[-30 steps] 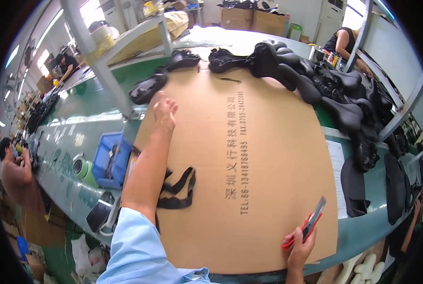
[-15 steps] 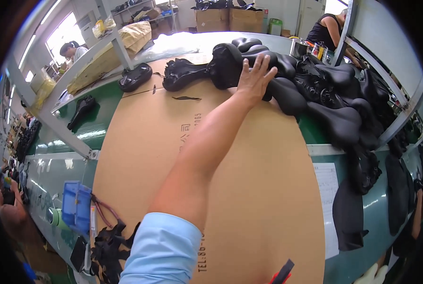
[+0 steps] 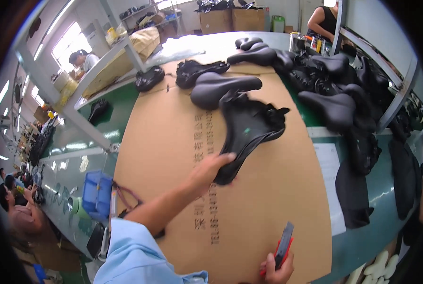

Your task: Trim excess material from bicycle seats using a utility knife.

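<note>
My left hand is closed around the narrow nose of a black bicycle saddle. The saddle's hollow underside faces up, with ragged cover edges folded about its rim. It is held over a brown cardboard sheet. Just beyond it lies another black saddle, smooth side up. Lower right, my right hand grips a red and black utility knife, its tip pointing away from me.
A heap of black saddles covers the far right. Metal shelf posts rise at both sides. A blue plastic bin and red-handled pliers are on the left; a paper sheet lies right. Other people work farther off.
My left hand has come back from the saddles at the far side, now holding one underside up. My right hand has come into view with the knife, which showed only its end before.
</note>
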Demonstrator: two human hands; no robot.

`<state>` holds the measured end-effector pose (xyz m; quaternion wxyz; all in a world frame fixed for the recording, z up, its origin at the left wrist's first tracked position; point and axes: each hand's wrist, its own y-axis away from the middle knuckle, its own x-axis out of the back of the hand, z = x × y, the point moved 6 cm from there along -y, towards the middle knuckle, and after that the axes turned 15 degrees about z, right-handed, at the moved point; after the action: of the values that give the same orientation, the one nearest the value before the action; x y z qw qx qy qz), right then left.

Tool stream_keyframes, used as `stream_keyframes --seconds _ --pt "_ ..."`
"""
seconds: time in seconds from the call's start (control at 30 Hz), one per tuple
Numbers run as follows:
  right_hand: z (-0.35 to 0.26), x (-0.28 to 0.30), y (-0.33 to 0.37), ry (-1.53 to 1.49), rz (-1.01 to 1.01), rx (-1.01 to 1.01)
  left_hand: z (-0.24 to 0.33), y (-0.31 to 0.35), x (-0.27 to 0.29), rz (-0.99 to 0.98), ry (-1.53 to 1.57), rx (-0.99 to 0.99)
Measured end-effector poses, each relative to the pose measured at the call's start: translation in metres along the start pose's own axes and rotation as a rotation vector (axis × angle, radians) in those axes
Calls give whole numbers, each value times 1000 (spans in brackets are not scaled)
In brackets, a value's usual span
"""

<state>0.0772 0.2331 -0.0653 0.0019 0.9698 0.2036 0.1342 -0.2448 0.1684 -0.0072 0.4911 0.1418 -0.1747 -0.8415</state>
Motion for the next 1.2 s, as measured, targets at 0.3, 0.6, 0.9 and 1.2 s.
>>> stream_keyframes --seconds 0.3,0.6,0.9,1.2 --pt "-30 -20 12 -81 -148 -6 -159 225 20 55 49 338" --pt "-49 -11 46 -44 -278 -79 -64 231 12 504 -986 -883" --pt "-80 -5 70 209 -284 559 -85 214 41 504 -545 -581" --pt "-107 -46 83 398 -533 826 -90 222 58 505 -341 -638"
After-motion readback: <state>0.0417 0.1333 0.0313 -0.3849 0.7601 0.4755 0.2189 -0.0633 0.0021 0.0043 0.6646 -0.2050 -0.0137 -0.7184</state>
